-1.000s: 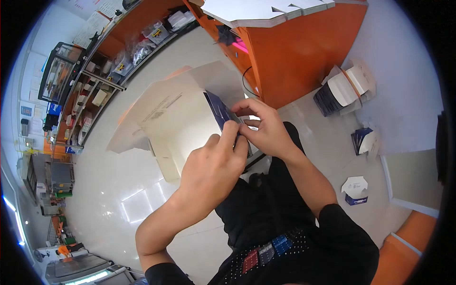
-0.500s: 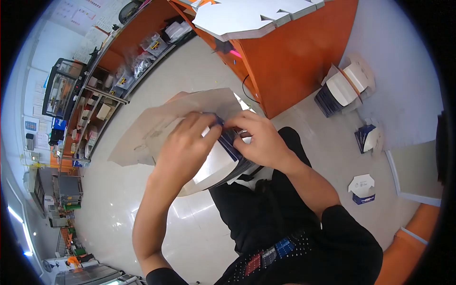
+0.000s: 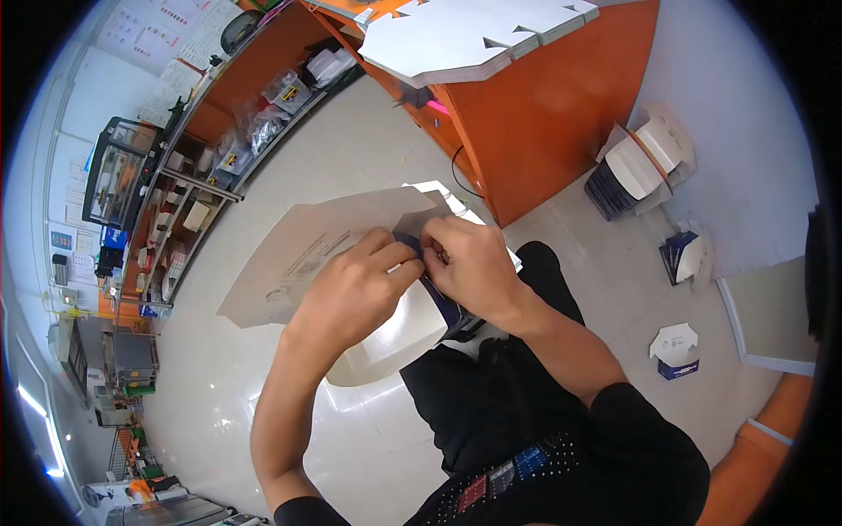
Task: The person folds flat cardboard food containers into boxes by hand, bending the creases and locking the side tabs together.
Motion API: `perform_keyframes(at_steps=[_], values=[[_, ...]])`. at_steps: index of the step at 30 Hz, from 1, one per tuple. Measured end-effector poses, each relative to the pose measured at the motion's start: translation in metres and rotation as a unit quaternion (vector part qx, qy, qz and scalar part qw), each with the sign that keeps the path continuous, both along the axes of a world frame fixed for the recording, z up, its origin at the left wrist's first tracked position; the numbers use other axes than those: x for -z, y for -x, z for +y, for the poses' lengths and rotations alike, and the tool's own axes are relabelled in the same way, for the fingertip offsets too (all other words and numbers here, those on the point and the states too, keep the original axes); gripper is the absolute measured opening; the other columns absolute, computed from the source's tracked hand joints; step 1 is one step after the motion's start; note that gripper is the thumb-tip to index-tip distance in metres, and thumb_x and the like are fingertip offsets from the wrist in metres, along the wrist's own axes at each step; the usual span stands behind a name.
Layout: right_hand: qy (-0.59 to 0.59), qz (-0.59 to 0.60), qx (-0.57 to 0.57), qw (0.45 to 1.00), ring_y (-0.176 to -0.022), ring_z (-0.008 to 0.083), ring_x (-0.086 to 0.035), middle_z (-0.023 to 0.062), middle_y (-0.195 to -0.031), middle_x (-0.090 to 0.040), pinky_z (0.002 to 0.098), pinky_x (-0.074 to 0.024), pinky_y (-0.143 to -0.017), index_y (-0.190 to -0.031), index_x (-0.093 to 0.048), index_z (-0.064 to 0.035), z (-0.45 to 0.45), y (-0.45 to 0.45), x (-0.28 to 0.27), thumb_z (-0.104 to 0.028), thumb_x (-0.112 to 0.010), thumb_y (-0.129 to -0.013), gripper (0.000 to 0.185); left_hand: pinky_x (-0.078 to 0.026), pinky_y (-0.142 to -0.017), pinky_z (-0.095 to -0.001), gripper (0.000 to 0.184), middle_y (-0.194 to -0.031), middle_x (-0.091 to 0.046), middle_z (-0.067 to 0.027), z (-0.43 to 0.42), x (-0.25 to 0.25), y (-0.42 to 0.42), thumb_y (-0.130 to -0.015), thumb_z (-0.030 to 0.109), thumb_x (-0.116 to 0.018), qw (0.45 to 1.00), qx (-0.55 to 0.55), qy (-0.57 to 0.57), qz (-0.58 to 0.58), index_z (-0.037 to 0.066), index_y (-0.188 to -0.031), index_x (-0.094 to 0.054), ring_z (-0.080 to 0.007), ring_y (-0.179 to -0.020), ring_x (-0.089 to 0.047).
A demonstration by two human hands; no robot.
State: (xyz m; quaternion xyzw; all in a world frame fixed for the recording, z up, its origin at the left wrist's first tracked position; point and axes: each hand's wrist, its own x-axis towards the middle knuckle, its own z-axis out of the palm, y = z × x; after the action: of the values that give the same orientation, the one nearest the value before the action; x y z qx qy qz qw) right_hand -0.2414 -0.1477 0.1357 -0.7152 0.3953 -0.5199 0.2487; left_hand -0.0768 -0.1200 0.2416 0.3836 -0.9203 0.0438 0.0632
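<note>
A paper box (image 3: 399, 329) with a pale glossy inside and dark blue outer sides is held over my lap. Its wide greyish flap (image 3: 303, 250), faintly printed, stands up on the far left side. My left hand (image 3: 364, 285) is closed with fingers bent on the box's dark blue corner. Right beside it, my right hand (image 3: 469, 267) pinches the same corner, thumb and fingers together. The exact fold between the fingertips is hidden. Further layers of dark blue card show beneath the box by my right hand.
White die-cut sheets (image 3: 474, 39) lie stacked on an orange desk (image 3: 553, 114). Nested boxes (image 3: 618, 180), a smaller group (image 3: 680, 254) and one single box (image 3: 675, 355) stand on the floor at right. Another person's arm (image 3: 772, 425) shows lower right. Shelves (image 3: 197, 188) line the left.
The box and its flap sit slightly lower in view. My right hand has curled more tightly at the corner, and both hands have come closer together.
</note>
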Motion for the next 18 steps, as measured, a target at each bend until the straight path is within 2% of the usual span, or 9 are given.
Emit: perform_keyframes(at_steps=[2,5,6,9,12,13,16,18], values=[[-0.009,-0.006,-0.004,1.000,-0.070,0.0301,-0.070,0.0142,-0.078,-0.069,0.0363,-0.0558,-0.063,-0.090,-0.069,-0.0011,0.000,0.001,0.003,0.003,-0.073,-0.079,0.012,-0.059,-0.078,-0.0375,0.014,-0.093,-0.073,-0.0038,-0.005,0.003,0.001,-0.075,0.000,-0.072,0.999,-0.005,-0.033,0.005,0.004,-0.088,-0.076,-0.0239,-0.093,-0.067],[-0.086,-0.028,-0.048,0.995,-0.074,0.0343,-0.071,0.0167,-0.083,-0.071,0.0404,-0.0575,-0.067,-0.089,-0.066,-0.0007,-0.001,0.009,0.005,-0.002,-0.070,-0.081,0.009,-0.058,-0.080,-0.0386,0.013,-0.095,-0.073,-0.0050,-0.015,0.011,0.001,-0.078,0.002,-0.070,0.997,0.001,-0.073,0.011,0.003,-0.089,-0.075,-0.0256,-0.094,-0.067],[-0.140,-0.049,-0.075,0.986,-0.075,0.0293,-0.073,0.0168,-0.083,-0.073,0.0368,-0.0578,-0.069,-0.091,-0.067,0.0003,-0.002,0.012,0.006,-0.003,-0.069,-0.084,0.008,-0.058,-0.081,-0.0390,0.013,-0.096,-0.073,-0.0053,-0.018,0.014,0.001,-0.079,0.002,-0.069,0.996,0.007,-0.086,0.012,0.003,-0.090,-0.075,-0.0262,-0.094,-0.067],[-0.174,-0.104,-0.111,0.973,-0.076,0.0257,-0.075,0.0159,-0.083,-0.074,0.0351,-0.0580,-0.071,-0.095,-0.068,0.0014,-0.004,0.020,0.011,-0.006,-0.069,-0.089,0.009,-0.057,-0.082,-0.0398,0.017,-0.100,-0.072,-0.0062,-0.016,0.020,0.004,-0.081,0.002,-0.069,0.998,-0.011,-0.060,-0.010,0.005,-0.097,-0.075,-0.0265,-0.096,-0.068],[-0.218,-0.158,-0.095,0.958,-0.079,0.0240,-0.074,0.0150,-0.086,-0.073,0.0341,-0.0575,-0.071,-0.096,-0.067,0.0024,0.006,0.023,0.000,-0.014,-0.072,-0.091,0.017,-0.058,-0.079,-0.0418,0.021,-0.108,-0.070,-0.0080,0.000,0.020,0.008,-0.085,0.005,-0.069,0.996,-0.050,-0.033,0.064,0.005,-0.105,-0.071,-0.0278,-0.101,-0.068],[-0.235,-0.171,-0.086,0.953,-0.080,0.0237,-0.074,0.0148,-0.087,-0.073,0.0340,-0.0574,-0.071,-0.096,-0.067,0.0021,0.011,0.025,-0.008,-0.015,-0.073,-0.091,0.019,-0.058,-0.078,-0.0410,0.023,-0.108,-0.070,-0.0087,0.009,0.012,0.008,-0.085,0.008,-0.070,0.993,-0.093,0.009,0.071,0.005,-0.108,-0.070,-0.0285,-0.100,-0.068],[-0.166,-0.077,-0.067,0.981,-0.077,0.0169,-0.068,0.0089,-0.092,-0.066,0.0296,-0.0581,-0.070,-0.098,-0.063,-0.0009,0.025,0.030,-0.024,-0.011,-0.074,-0.090,0.017,-0.058,-0.073,-0.0383,0.030,-0.109,-0.071,-0.0113,0.053,-0.010,-0.014,-0.087,0.016,-0.077,0.961,-0.249,0.105,0.063,0.004,-0.113,-0.068,-0.0309,-0.095,-0.070],[-0.144,-0.003,-0.084,0.986,-0.074,0.0198,-0.066,0.0087,-0.093,-0.064,0.0307,-0.0572,-0.067,-0.094,-0.059,-0.0019,0.030,0.029,-0.025,-0.010,-0.075,-0.088,0.018,-0.058,-0.071,-0.0372,0.031,-0.109,-0.071,-0.0138,0.076,-0.007,-0.028,-0.089,0.019,-0.078,0.915,-0.381,0.108,0.080,0.002,-0.114,-0.068,-0.0320,-0.090,-0.072]])
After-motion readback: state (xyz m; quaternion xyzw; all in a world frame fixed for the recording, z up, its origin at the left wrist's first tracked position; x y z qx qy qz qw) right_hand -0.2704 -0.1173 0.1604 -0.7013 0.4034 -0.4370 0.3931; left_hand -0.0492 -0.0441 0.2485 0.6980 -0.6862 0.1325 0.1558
